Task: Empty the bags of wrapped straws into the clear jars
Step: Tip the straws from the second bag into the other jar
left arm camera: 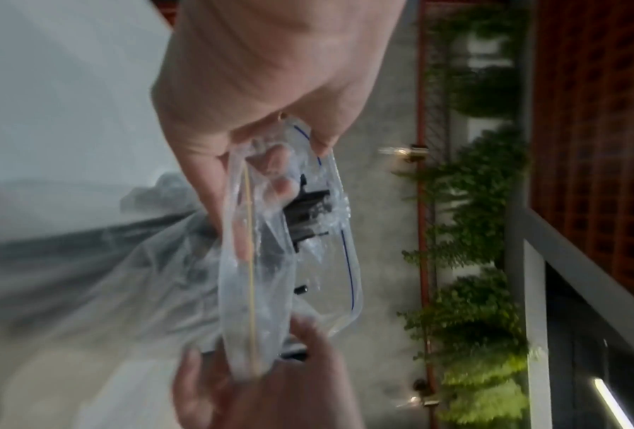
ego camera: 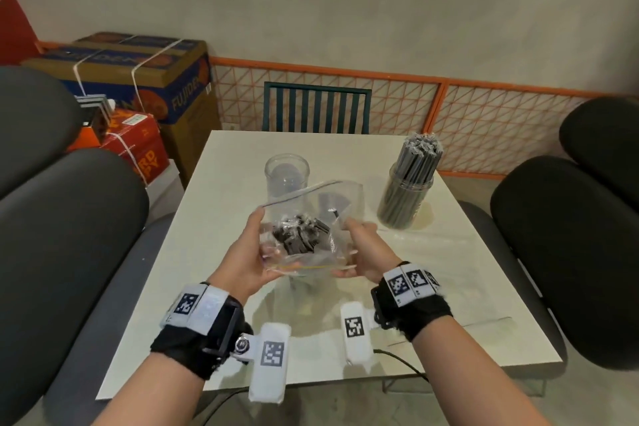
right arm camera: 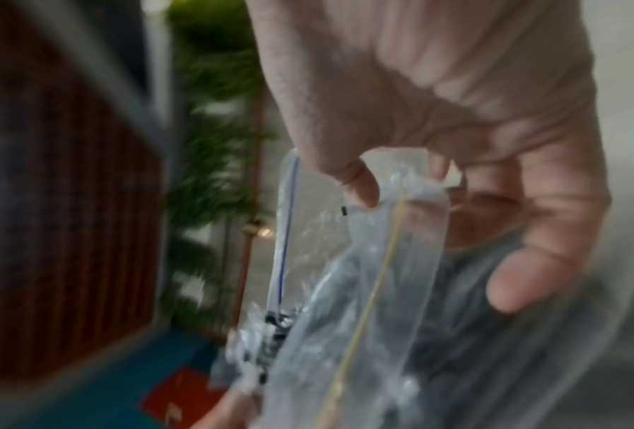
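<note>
A clear zip bag of dark wrapped straws is held up above the white table, its open mouth toward me. My left hand grips the bag's left edge and my right hand pinches its right edge. In the left wrist view the bag hangs between both hands, with dark straw ends inside. My right hand's fingers pinch the bag's rim. An empty clear jar stands just behind the bag. A second jar at the right holds a full bundle of straws.
A teal slatted chair stands at the table's far side before an orange mesh fence. Dark padded seats flank the table on both sides. Strapped cardboard boxes are stacked at the back left.
</note>
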Available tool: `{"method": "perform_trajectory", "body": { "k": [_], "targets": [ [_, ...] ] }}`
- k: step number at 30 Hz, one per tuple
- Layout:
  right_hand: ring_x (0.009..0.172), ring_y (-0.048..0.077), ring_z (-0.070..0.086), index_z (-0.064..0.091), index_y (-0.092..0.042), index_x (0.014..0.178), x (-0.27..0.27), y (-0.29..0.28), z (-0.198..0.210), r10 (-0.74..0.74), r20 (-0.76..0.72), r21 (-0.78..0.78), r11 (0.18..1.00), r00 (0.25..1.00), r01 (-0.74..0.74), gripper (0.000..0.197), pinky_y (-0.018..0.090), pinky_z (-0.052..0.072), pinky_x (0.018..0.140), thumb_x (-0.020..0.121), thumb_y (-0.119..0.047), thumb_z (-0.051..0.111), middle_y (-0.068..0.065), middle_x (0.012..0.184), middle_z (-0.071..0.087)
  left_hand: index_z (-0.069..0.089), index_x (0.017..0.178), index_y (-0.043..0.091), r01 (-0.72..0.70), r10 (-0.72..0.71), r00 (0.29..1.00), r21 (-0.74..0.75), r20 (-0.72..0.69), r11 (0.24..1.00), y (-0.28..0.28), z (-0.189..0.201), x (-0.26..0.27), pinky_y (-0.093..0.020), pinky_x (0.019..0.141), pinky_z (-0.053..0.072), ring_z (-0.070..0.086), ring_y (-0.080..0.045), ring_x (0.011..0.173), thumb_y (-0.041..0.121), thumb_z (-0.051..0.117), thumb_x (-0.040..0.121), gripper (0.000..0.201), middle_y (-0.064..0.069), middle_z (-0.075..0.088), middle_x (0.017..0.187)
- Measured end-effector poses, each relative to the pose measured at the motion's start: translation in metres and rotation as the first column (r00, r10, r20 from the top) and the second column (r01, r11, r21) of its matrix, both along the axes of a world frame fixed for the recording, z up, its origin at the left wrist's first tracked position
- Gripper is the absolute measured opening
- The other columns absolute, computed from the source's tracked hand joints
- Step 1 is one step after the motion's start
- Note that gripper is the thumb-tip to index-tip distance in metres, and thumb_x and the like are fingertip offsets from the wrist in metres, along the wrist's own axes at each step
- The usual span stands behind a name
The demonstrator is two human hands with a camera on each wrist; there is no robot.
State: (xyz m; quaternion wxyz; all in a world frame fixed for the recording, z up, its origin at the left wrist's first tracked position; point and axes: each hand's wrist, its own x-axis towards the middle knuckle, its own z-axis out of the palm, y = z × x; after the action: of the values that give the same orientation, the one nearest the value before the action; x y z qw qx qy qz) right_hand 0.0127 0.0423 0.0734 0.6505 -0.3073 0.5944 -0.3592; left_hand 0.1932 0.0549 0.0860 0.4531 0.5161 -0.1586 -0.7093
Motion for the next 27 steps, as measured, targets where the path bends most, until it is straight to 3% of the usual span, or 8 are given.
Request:
{"method": "perform_trajectory", "body": {
  "k": [3, 6, 10, 14, 18, 20, 23, 27],
  "targets": [
    [0.102, 0.029, 0.05, 0.028, -0.038, 0.134, -0.004, -0.004, 0.016, -0.15, -0.431, -0.354, 0.935, 0.89, -0.013, 0.055, 0.043, 0.058, 0.067, 0.088, -0.033, 0.058, 0.004, 0.128, 0.026, 0.051, 0.071, 0.017, 0.035, -0.025, 0.96, -0.033, 0.277, 0.999, -0.004, 0.0, 0.005, -0.023, 0.049, 0.047, 0.043, -0.012, 0.04, 0.059, 0.051, 0.083, 0.044, 0.002, 0.04, 0.056],
    [0.085, 0.01, 0.048, 0.055, -0.024, 0.114, -0.003, -0.01, 0.033, -0.201, -0.548, -0.503, 0.855, 0.812, -0.128, 0.027, 0.039, 0.06, 0.062, 0.089, -0.033, 0.06, 0.002, 0.123, 0.029, 0.055, 0.066, 0.012, 0.066, -0.035, 0.909, -0.059, 0.416, 0.996, -0.006, 0.002, 0.002, -0.02, 0.044, 0.04, 0.05, -0.014, 0.042, 0.054, 0.047, 0.087, 0.048, -0.001, 0.05, 0.06],
    [0.077, 0.02, 0.059, 0.054, -0.015, 0.077, -0.006, -0.023, 0.035, -0.092, -0.387, -0.388, 0.919, 0.917, -0.071, 0.018, 0.028, 0.051, 0.05, 0.093, -0.024, 0.053, 0.004, 0.09, 0.059, 0.058, 0.067, 0.006, 0.104, -0.084, 0.928, -0.035, 0.364, 0.994, -0.009, 0.005, -0.002, -0.021, 0.045, 0.031, 0.037, -0.015, 0.041, 0.047, 0.044, 0.09, 0.049, 0.0, 0.042, 0.051],
    [0.053, 0.018, 0.06, 0.057, -0.005, 0.072, -0.012, -0.038, 0.003, -0.11, -0.028, 0.053, 0.992, 0.994, 0.112, 0.017, 0.034, 0.052, 0.061, 0.088, -0.01, 0.053, 0.005, 0.052, 0.062, 0.048, 0.056, 0.013, 0.038, -0.037, 0.999, 0.015, -0.034, 0.999, -0.018, -0.011, 0.004, -0.013, 0.039, 0.019, 0.029, -0.006, 0.029, 0.023, 0.05, 0.088, 0.033, 0.005, 0.031, 0.038],
    [0.119, 0.035, 0.056, 0.055, 0.008, 0.123, -0.015, -0.056, -0.036, -0.168, 0.077, 0.107, 0.981, 0.983, 0.159, 0.044, 0.054, 0.04, 0.104, 0.08, 0.001, 0.055, 0.023, 0.13, 0.056, 0.055, 0.079, 0.016, -0.116, 0.121, 0.989, 0.072, -0.08, 0.991, -0.012, -0.015, 0.01, -0.024, 0.063, 0.04, 0.048, -0.013, 0.068, 0.027, 0.054, 0.086, 0.012, -0.002, 0.048, 0.07],
    [0.108, 0.032, 0.06, 0.047, 0.01, 0.13, -0.008, -0.046, -0.02, -0.166, 0.198, 0.05, 0.986, 0.966, 0.159, 0.038, 0.043, 0.048, 0.098, 0.095, -0.004, 0.044, 0.024, 0.126, 0.057, 0.052, 0.075, 0.017, -0.096, 0.089, 0.994, 0.123, 0.056, 0.988, -0.004, -0.017, 0.012, -0.032, 0.062, 0.045, 0.047, -0.015, 0.072, 0.04, 0.056, 0.086, 0.026, -0.001, 0.046, 0.074],
    [0.1, 0.031, 0.062, 0.042, 0.008, 0.134, -0.004, -0.038, -0.01, -0.07, 0.231, -0.09, 0.992, 0.97, 0.092, 0.05, 0.039, 0.053, 0.088, 0.089, -0.01, 0.057, 0.025, 0.119, 0.057, 0.05, 0.079, 0.011, 0.017, 0.006, 0.992, 0.179, -0.127, 0.984, 0.004, -0.016, 0.011, -0.043, 0.052, 0.056, 0.053, -0.023, 0.077, 0.033, 0.051, 0.093, 0.027, -0.01, 0.049, 0.083],
    [0.107, 0.024, 0.051, 0.03, -0.015, 0.139, -0.002, -0.016, 0.01, 0.018, -0.349, -0.135, 0.988, 0.937, -0.069, 0.095, 0.039, 0.053, 0.082, 0.062, -0.036, 0.081, -0.001, 0.127, 0.036, 0.046, 0.112, 0.0, -0.149, 0.237, 0.813, 0.204, -0.532, 0.968, 0.002, -0.015, 0.01, -0.071, 0.059, 0.039, 0.049, -0.037, 0.119, 0.011, 0.037, 0.099, 0.019, -0.025, 0.047, 0.118]
  ]
}}
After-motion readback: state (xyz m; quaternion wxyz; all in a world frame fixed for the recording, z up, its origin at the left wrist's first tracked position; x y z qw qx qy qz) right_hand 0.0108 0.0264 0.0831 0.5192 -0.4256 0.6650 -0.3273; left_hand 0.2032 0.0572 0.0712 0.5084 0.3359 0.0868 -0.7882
